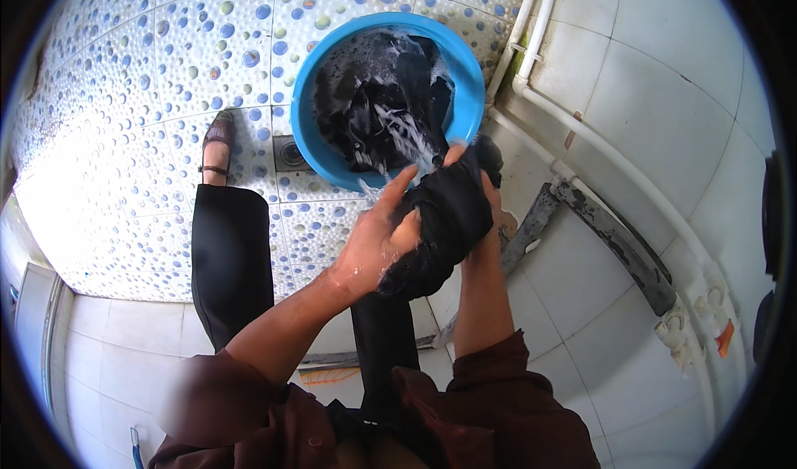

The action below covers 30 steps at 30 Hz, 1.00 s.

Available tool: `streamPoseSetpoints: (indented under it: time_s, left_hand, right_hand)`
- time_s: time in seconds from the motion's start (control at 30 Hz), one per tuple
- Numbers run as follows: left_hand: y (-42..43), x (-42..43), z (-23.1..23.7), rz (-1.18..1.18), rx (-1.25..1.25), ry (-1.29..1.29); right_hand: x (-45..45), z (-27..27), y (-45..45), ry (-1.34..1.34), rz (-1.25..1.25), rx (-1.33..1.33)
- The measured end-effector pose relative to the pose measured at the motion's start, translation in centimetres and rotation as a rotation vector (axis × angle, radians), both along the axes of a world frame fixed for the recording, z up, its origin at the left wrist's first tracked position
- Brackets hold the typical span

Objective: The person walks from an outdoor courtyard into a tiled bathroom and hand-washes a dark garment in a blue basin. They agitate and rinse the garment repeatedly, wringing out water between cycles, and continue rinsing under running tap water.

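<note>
A bunched, wet black cloth (451, 210) is held above the near right rim of a blue plastic basin (305, 151). My left hand (380, 238) grips its left side, thumb on top and index finger stretched toward the basin. On the other side my right hand (489, 207) holds the cloth, most of its fingers hidden behind the bundle. Part of the cloth hangs down into the basin, with water running off near the rim. Inside the basin, more dark fabric (367, 108) lies in sudsy water (336, 64).
The basin stands on pebble-patterned floor tiles (212, 77), beside a floor drain (291, 153). White pipes (616, 151) run along the tiled wall at right. A grey, worn bar (613, 245) lies beside them. My shoe (218, 134) is left of the drain.
</note>
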<state>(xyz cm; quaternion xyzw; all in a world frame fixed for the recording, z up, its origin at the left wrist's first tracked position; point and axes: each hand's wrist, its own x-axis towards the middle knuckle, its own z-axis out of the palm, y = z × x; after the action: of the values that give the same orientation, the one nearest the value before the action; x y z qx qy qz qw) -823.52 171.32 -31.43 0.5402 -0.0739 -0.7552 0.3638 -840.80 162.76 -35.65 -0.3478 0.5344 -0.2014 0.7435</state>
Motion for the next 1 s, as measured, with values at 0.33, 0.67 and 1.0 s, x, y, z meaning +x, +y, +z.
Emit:
streamPoseSetpoints:
  time_s: [0.33,0.67,1.0]
  left_hand:
    - [1.2,-2.2,-1.7,-0.602,0.050,-0.440]
    - [4.1,-3.1,-5.4,0.326,0.253,0.448]
    - [2.8,0.8,-2.0,0.219,0.307,0.787]
  right_hand:
    - [3.1,-1.4,-1.5,0.622,0.494,-0.237]
    - [2.7,0.6,2.0,0.598,0.371,-0.157]
    - [0.5,0.1,1.8,-0.033,0.011,0.162]
